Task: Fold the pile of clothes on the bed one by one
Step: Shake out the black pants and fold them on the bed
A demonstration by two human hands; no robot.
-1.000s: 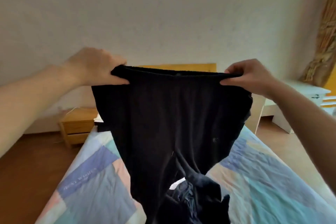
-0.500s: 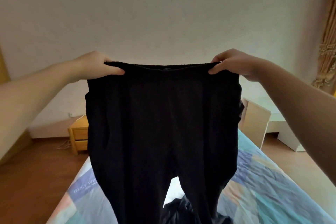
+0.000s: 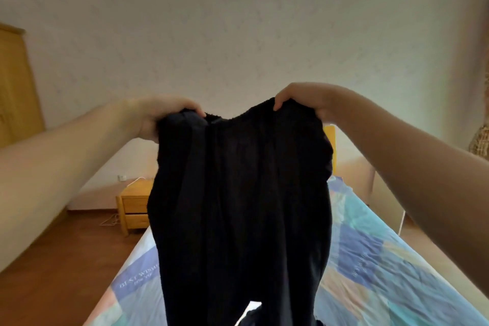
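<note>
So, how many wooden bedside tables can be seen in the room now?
1: the bedside table stands left of the bed, against the wall. Another may be hidden behind the black trousers.

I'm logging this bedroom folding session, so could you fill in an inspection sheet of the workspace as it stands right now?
Surface: bed with a pastel patchwork cover, partly hidden by the hanging garment.
Job's things: black fabric trousers held up in the air by the waistband, legs hanging down; more dark clothing below on the bed.
Clutter: nothing seen.
Grippers: left hand grips the waistband's left end; right hand grips its right end.
Cables: a thin white wire by the wall socket.
Surroundings: light wooden nightstand, reddish-brown wooden floor, pale textured wall.
</note>
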